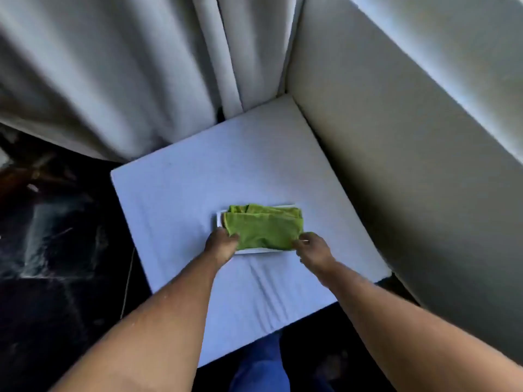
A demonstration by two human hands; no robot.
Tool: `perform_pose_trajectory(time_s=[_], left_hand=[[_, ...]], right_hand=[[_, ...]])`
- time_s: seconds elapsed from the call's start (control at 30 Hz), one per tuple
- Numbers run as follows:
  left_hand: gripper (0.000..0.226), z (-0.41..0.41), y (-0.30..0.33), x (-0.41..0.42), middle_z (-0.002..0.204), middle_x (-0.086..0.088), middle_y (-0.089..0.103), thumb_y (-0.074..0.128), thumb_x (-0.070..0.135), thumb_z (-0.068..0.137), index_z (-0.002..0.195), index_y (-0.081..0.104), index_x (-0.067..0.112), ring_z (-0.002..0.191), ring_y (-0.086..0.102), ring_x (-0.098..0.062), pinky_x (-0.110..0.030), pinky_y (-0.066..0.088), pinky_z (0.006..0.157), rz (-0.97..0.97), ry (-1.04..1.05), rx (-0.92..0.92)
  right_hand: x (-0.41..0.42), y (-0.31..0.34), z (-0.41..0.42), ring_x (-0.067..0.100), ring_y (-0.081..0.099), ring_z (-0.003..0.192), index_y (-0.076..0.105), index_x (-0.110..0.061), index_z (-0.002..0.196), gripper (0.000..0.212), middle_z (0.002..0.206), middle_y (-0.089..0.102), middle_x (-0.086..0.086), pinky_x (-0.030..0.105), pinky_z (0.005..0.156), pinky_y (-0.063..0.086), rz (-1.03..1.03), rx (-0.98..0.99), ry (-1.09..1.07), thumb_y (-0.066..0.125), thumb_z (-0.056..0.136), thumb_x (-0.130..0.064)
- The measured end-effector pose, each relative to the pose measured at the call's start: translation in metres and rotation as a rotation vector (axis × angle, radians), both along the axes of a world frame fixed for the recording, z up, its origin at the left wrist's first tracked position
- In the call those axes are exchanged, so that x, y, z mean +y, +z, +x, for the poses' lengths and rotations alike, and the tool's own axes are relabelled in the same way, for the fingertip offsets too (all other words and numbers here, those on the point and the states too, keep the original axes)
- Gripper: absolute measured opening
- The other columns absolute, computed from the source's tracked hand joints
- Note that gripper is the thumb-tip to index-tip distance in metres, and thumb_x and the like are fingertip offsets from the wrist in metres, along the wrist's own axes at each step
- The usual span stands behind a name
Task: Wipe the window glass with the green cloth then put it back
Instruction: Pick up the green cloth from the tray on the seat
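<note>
Below, folded nubby green cloth [263, 229] on flat white tray [219, 219], left hand [222, 244] and right hand [314, 248] grip pinching its near corners.

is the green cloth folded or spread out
Folded: the green cloth lies as a compact layered rectangle on a small white tray, with stacked edges showing along its far side.

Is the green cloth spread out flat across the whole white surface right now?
No, the green cloth is folded into a compact bundle on a small white tray, with both hands at its near corners.
</note>
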State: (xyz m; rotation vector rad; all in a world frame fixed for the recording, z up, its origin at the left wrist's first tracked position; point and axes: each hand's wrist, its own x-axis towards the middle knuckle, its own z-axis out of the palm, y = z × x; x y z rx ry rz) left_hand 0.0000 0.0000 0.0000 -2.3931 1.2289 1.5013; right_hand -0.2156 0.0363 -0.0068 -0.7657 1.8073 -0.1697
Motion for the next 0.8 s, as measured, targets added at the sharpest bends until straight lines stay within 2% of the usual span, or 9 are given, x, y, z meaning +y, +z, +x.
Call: perform_pose_trajectory(time_s=[0.1,0.17,0.27,0.33,0.4,0.47,0.57,0.7,0.8], left_hand=[[0.037,0.004,-0.031,-0.01,0.11,-0.021,0.073,0.065,0.028,0.091,0.12,0.064,0.003,0.104,0.069,-0.035,-0.03,0.047,0.075,-0.022,0.112,0.026],[0.039,0.002,-0.039,-0.013,0.108,-0.014,0.074,0.074,0.034,0.086,0.116,0.067,0.009,0.101,0.069,-0.03,-0.029,0.048,0.076,-0.018,0.187,0.042],[0.027,0.002,-0.054,-0.013,0.1,-0.01,0.074,0.082,0.029,0.079,0.092,0.063,0.015,0.089,0.069,-0.025,-0.036,0.058,0.083,-0.022,0.37,0.147],[0.022,0.001,-0.056,-0.016,0.096,-0.009,0.073,0.078,0.019,0.082,0.099,0.067,0.011,0.082,0.068,-0.022,-0.038,0.06,0.081,0.063,0.509,0.312],[0.02,0.007,-0.052,-0.017,0.092,-0.008,0.072,0.069,0.011,0.087,0.106,0.066,0.013,0.079,0.068,-0.021,-0.042,0.059,0.083,0.128,0.578,0.416],[0.016,0.019,-0.034,-0.019,0.081,-0.006,0.073,0.062,0.003,0.089,0.101,0.065,0.013,0.071,0.07,-0.019,-0.04,0.058,0.078,0.126,0.621,0.491],[0.021,0.026,0.017,-0.031,0.081,-0.008,0.077,0.055,-0.006,0.091,0.099,0.066,0.009,0.07,0.075,-0.019,-0.037,0.063,0.064,0.136,0.642,0.737],[0.028,-0.007,0.111,-0.064,0.106,-0.009,0.076,0.064,0.012,0.084,0.112,0.069,0.015,0.093,0.072,-0.024,-0.044,0.061,0.079,-0.006,0.421,0.948],[0.039,-0.06,0.193,-0.076,0.113,-0.009,0.075,0.066,0.026,0.081,0.118,0.069,0.013,0.096,0.072,-0.022,-0.042,0.06,0.082,-0.057,0.256,1.032]], right_hand=[[-0.03,-0.032,0.027,0.037,0.064,0.114,0.056,0.003,0.122,0.047,0.116,0.067,0.02,0.033,0.081,0.045,0.037,0.175,-0.018,0.067,0.094,-0.032],[-0.041,-0.04,0.043,0.037,0.066,0.111,0.054,0.0,0.123,0.053,0.12,0.067,0.019,0.033,0.077,0.047,0.107,0.205,-0.142,0.073,0.087,-0.033],[-0.047,-0.05,0.056,0.032,0.07,0.093,0.061,-0.002,0.111,0.044,0.103,0.071,0.014,0.032,0.068,0.051,0.136,0.163,-0.378,0.079,0.078,-0.024],[-0.052,-0.054,0.059,0.021,0.068,0.066,0.062,-0.006,0.086,0.017,0.077,0.065,0.009,0.025,0.055,0.049,0.138,0.021,-0.393,0.077,0.08,-0.011],[-0.054,-0.046,0.056,0.013,0.051,0.045,0.058,-0.012,0.07,0.021,0.062,0.053,0.005,0.019,0.041,0.037,0.148,-0.176,-0.326,0.068,0.083,0.0],[-0.054,-0.022,0.039,0.015,0.052,0.056,0.061,-0.015,0.074,0.021,0.065,0.056,0.002,0.02,0.049,0.043,0.132,-0.275,-0.269,0.061,0.086,0.002],[-0.052,0.031,-0.002,0.023,0.063,0.087,0.066,-0.008,0.093,0.029,0.086,0.068,0.006,0.033,0.081,0.055,0.031,-0.508,-0.289,0.048,0.082,0.011],[-0.052,0.126,-0.058,0.021,0.074,0.104,0.067,-0.012,0.119,0.054,0.11,0.078,0.004,0.036,0.079,0.063,-0.15,-0.655,-0.321,0.046,0.08,0.016],[-0.039,0.207,-0.104,0.024,0.073,0.101,0.062,-0.008,0.127,0.059,0.108,0.077,0.007,0.036,0.077,0.062,-0.317,-0.605,-0.35,0.047,0.077,0.018]])
